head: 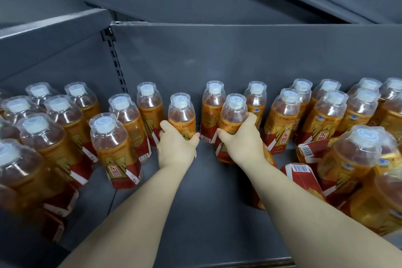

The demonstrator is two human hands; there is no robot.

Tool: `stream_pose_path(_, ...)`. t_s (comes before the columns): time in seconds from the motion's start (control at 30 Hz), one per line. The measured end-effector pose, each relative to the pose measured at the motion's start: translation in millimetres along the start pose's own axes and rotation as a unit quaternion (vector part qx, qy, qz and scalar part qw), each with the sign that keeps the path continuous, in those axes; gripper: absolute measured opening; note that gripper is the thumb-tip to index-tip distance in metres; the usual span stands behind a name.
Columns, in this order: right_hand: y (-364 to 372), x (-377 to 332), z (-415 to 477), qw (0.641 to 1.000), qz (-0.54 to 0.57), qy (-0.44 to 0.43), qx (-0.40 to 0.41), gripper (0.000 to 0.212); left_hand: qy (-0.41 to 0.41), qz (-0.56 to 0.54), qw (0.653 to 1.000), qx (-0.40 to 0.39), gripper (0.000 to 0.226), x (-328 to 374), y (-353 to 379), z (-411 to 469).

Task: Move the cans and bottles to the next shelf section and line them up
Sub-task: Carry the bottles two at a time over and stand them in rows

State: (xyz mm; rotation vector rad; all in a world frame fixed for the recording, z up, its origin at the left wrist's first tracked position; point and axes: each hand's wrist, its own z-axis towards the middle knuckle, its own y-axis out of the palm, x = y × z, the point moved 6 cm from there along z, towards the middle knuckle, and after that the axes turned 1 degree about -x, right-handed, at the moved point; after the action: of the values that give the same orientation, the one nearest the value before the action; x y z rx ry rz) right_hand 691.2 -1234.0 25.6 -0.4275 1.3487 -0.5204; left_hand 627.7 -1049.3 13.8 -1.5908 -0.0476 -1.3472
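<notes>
Both hands are working at the middle of the frame. The left hand is curling its fingers round an amber bottle, and the right hand is gripping a second bottle just beside it. Both are standing upright on the grey shelf, near its back panel. A left cluster is crowding that side around the slotted upright, and a right cluster is filling the other.
</notes>
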Motion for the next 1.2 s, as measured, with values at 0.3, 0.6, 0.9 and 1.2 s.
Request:
stream_pose_path(0.3, -13, -11, -45, 0.998, -0.019, -0.042, -0.035, 0.072, 0.01, -0.001, 1.0, -0.005, 0.065, 2, -29, -45)
stream_pose_path(0.6, -27, -19, -94, 0.996, 0.001, -0.075, -0.046, 0.064, 0.05, 0.005, 0.998, -0.029, 0.072, -1, -53, -94)
stream_pose_path(0.9, -40, -29, -153, 0.998, -0.014, -0.053, -0.012, 0.073, 0.101, -0.027, 0.993, -0.049, 0.076, -18, -79, -130)
stream_pose_path(1.2, -50, -31, -227, 0.999, -0.035, 0.001, 0.01, 0.07, 0.131, -0.015, 0.986, -0.098, 0.073, -45, -108, -170)
